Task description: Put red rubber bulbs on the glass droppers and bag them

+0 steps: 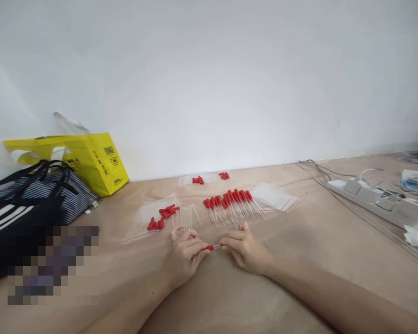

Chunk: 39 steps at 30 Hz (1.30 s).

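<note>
Head view: Two bare hands meet over a brown tabletop (299, 241), just on the near side of a row of red-topped droppers (230, 204). The left hand (185, 253) pinches a red bulb (209, 248) between thumb and fingers, while the right hand (245, 249) grips a slim clear tube (216, 247) that runs into line with it; how deep the two fit cannot be made out. Loose clear tubes (184, 217) lie close to the left of the row, and beyond them, farther left, spare red bulbs (167, 212) rest on a clear plastic bag (149, 211). Behind the row, more red pieces (198, 180) sit on another clear bag (209, 178); a red-edged bag (275, 196) lies just to its right. Well left of the row stands a yellow bag (104, 162); well right of it, a white power strip (379, 202) trails grey cables (355, 211).
</note>
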Motion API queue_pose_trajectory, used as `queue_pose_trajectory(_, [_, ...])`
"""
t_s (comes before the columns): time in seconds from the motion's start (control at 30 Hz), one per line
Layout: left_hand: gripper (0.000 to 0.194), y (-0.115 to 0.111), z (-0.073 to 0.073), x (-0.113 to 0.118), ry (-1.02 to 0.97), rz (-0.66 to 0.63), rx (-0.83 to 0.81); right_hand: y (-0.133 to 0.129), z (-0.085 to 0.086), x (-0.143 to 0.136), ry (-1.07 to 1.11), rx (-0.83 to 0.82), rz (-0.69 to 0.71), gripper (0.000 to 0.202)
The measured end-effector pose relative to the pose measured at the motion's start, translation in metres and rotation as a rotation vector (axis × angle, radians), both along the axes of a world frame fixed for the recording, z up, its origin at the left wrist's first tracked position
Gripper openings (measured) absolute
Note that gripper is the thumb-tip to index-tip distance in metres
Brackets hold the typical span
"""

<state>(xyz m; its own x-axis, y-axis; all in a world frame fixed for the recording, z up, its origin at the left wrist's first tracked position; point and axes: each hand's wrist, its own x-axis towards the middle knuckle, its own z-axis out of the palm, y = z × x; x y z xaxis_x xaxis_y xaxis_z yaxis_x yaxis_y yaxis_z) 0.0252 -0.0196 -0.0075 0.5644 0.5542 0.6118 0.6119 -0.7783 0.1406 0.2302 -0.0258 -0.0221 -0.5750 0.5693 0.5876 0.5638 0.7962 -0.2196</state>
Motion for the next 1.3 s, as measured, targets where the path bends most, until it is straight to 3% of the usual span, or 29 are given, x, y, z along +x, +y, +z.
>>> queue_pose_trajectory(0.4, [0.017,0.0013,0.0037,-0.0047,0.071,-0.103,-0.09,0.0005,0.0012,0.0013,-0.012,-0.045,0.015,0.023])
queue_pose_trajectory(0.6, [0.019,0.002,0.0068,-0.0039,0.091,-0.125,-0.027,0.0009,0.0019,0.0026,-0.028,-0.074,0.02,0.024])
queue_pose_trajectory(0.87, [0.02,-0.0041,0.0058,0.0,0.054,0.021,0.084,-0.0061,0.0012,-0.0014,0.058,-0.132,-0.032,0.02])
queue_pose_trajectory(0.93, [0.021,-0.0035,0.0031,-0.0006,0.036,0.021,0.064,-0.0069,0.0004,-0.0017,0.056,-0.129,-0.043,0.021])
queue_pose_trajectory(1.13, [0.021,0.0035,0.0032,-0.0045,0.046,-0.137,-0.092,-0.0021,0.0011,0.0015,0.015,-0.103,0.008,0.022])
queue_pose_trajectory(1.3, [0.018,0.0041,0.0074,-0.006,0.063,-0.065,-0.125,-0.0024,0.0037,0.0028,-0.007,-0.081,0.005,0.019])
